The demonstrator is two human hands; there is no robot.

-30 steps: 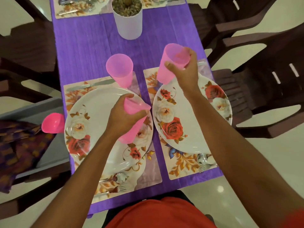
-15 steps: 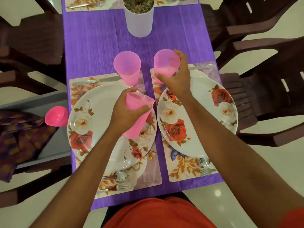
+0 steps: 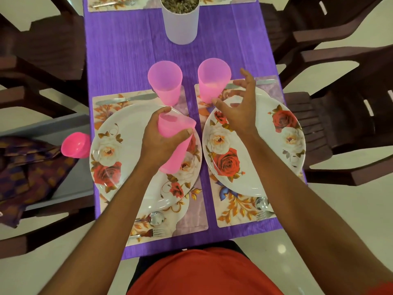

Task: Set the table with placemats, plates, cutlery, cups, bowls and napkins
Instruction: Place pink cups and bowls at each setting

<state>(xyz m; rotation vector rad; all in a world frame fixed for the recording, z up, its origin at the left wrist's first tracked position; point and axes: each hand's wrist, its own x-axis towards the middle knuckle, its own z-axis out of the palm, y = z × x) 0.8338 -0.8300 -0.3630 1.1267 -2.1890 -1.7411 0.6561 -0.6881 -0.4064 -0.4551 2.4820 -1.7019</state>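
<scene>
My left hand (image 3: 161,139) grips a pink cup (image 3: 174,143), tilted, over the left floral plate (image 3: 119,150). My right hand (image 3: 238,109) hovers open just right of a second pink cup (image 3: 212,79), which stands upright at the top left corner of the right placemat (image 3: 234,211). A third pink cup (image 3: 164,81) stands upright at the top right of the left placemat (image 3: 191,218). The right floral plate (image 3: 276,150) lies on the right placemat. A knife (image 3: 125,99) lies above the left plate, and a spoon (image 3: 156,218) and fork (image 3: 153,232) lie below it.
A white frosted container (image 3: 180,24) with dried filling stands mid-table on the purple cloth (image 3: 119,50). A pink bowl (image 3: 74,145) sits beyond the table's left edge, next to a patterned cloth (image 3: 27,173). Dark chairs (image 3: 340,67) surround the table. More placemats (image 3: 110,3) lie at the far end.
My right hand lowered its pink cup onto the right placemat's corner, let go and opened. My left hand kept its cup over the left plate.
</scene>
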